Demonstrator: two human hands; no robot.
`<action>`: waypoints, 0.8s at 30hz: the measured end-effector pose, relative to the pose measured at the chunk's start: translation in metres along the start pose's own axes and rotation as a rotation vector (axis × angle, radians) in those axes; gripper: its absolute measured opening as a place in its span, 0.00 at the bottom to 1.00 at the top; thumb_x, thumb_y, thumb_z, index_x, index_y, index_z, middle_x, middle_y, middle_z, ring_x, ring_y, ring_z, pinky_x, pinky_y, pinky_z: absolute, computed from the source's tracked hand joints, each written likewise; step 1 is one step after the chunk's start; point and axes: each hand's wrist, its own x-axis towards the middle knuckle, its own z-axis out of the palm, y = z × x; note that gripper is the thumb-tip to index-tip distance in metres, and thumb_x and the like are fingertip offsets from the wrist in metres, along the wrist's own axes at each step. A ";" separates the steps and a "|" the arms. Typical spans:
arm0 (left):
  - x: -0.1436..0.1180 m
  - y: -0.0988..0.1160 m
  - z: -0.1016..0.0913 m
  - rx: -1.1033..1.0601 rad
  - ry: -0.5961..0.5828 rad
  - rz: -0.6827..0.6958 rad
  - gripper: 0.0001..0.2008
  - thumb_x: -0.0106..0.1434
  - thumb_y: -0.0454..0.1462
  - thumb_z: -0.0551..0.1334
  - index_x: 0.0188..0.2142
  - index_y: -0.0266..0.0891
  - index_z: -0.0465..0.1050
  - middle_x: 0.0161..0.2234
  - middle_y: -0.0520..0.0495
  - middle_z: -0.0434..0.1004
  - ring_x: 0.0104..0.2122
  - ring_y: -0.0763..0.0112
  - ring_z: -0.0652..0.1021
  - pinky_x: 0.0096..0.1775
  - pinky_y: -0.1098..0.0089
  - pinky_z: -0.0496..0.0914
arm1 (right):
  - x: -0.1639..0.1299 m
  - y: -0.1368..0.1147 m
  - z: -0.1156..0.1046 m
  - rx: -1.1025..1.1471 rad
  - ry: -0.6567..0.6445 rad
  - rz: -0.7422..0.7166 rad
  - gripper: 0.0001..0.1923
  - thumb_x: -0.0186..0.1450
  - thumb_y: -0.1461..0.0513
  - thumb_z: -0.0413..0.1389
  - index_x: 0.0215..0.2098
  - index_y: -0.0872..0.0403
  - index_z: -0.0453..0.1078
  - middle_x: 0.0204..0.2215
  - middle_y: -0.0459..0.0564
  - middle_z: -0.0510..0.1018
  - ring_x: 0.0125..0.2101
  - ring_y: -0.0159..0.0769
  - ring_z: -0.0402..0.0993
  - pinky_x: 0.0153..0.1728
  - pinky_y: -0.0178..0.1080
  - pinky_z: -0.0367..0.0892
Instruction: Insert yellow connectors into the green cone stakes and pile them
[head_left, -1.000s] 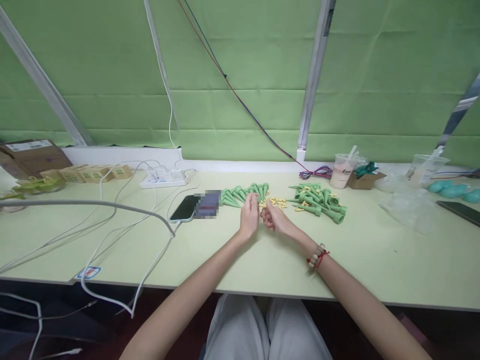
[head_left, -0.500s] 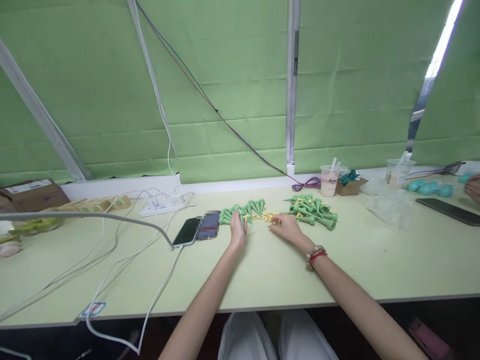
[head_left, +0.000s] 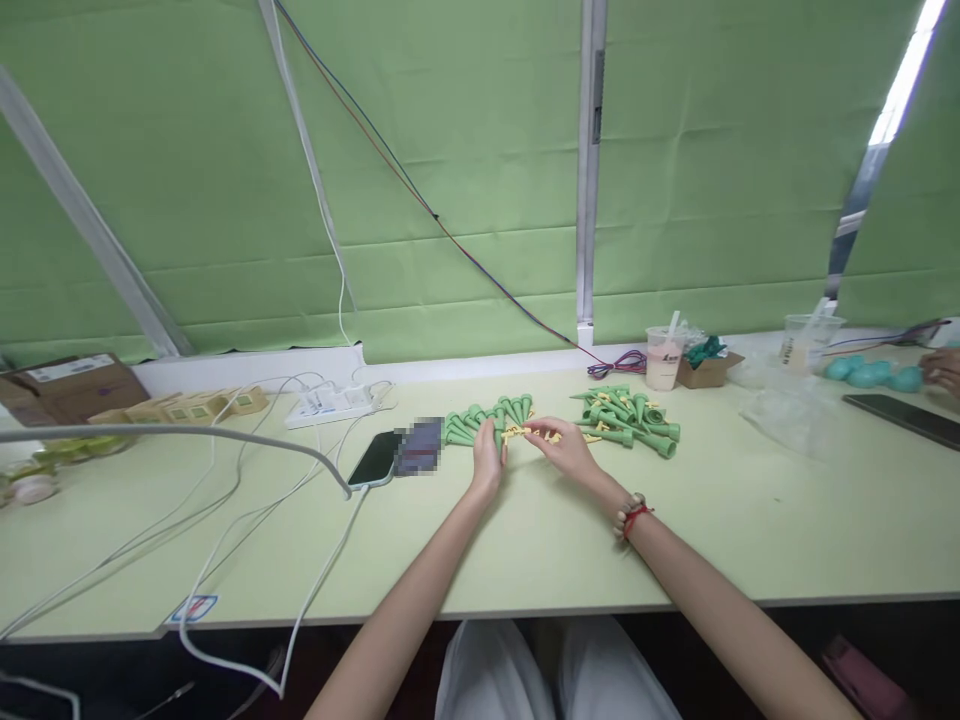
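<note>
My left hand (head_left: 488,462) is closed around a green cone-shaped piece (head_left: 499,428), which shows above the fingers. Thumb and fingertips of my right hand (head_left: 568,452) pinch a small yellow piece (head_left: 519,431) close to that cone. Loose yellow pieces (head_left: 556,438) lie on the tabletop, partly covered by the right fingers. Green cones (head_left: 459,428) are lined up just beyond and left of my left hand. To the right of my right hand is a heap of more green cones (head_left: 637,425), some with yellow bits on them.
Left of the cones lie a phone (head_left: 375,460) and a blurred dark item (head_left: 420,446). White cables run from a power strip (head_left: 330,405) across the table. A drink cup (head_left: 663,360), a small cardboard box (head_left: 705,372) and a plastic bag (head_left: 784,420) stand right; another person's hand (head_left: 941,368) is far right.
My right hand has come up from the yellow pieces and moved left toward my left hand, a yellow piece now between its fingertips. The view has shifted slightly.
</note>
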 end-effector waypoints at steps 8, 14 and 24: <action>-0.005 -0.007 -0.002 0.355 -0.096 0.276 0.18 0.65 0.50 0.46 0.35 0.40 0.65 0.21 0.56 0.57 0.17 0.78 0.59 0.22 0.73 0.56 | -0.004 -0.006 -0.002 0.051 -0.051 0.029 0.07 0.56 0.60 0.59 0.31 0.54 0.77 0.31 0.52 0.80 0.32 0.37 0.74 0.32 0.36 0.66; -0.011 -0.006 -0.009 0.573 -0.152 0.410 0.19 0.66 0.49 0.42 0.41 0.41 0.64 0.15 0.59 0.51 0.16 0.74 0.59 0.23 0.73 0.54 | -0.008 -0.007 0.007 0.138 -0.160 0.134 0.21 0.60 0.49 0.52 0.21 0.55 0.72 0.21 0.50 0.77 0.25 0.35 0.72 0.29 0.36 0.65; -0.009 -0.004 -0.002 0.510 -0.098 0.352 0.20 0.65 0.51 0.42 0.38 0.41 0.64 0.18 0.57 0.53 0.16 0.75 0.58 0.24 0.72 0.56 | -0.007 -0.013 0.002 0.140 -0.131 0.093 0.21 0.56 0.45 0.55 0.31 0.55 0.71 0.25 0.47 0.75 0.25 0.32 0.69 0.28 0.34 0.63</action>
